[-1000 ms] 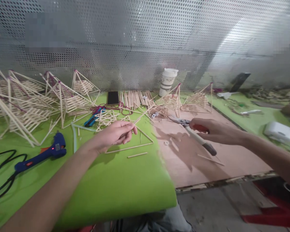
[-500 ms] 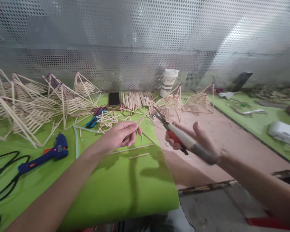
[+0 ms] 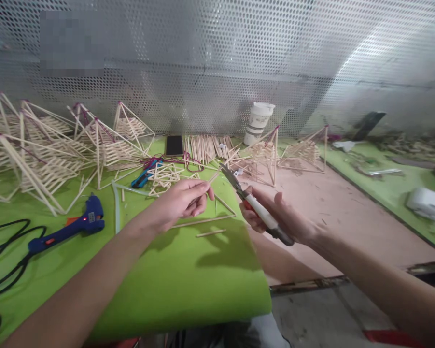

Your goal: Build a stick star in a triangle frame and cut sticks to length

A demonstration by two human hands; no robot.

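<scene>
My left hand [image 3: 188,203] is closed, pinching a thin wooden stick [image 3: 214,177] between thumb and fingers; the stick points up and right. My right hand [image 3: 271,212] is wrapped round pruning shears [image 3: 262,212] with white, red and dark handles. Their metal jaws slant up-left, close to the stick's far end; whether they touch it I cannot tell. Below my left hand, a short stick [image 3: 210,233] and a longer stick [image 3: 203,222] lie on the green sheet [image 3: 188,290].
Several pyramid-like stick frames [image 3: 47,159] fill the left; others stand behind my right hand. A blue glue gun [image 3: 89,220] with black cable lies at left. Beyond are a blue cutter [image 3: 147,174], a phone [image 3: 174,145], piled sticks [image 3: 204,150] and a white cup [image 3: 259,123].
My right hand has moved left with the shears, bringing their jaws nearer the stick. My left hand keeps its pinch almost in place. The view has shifted slightly.
</scene>
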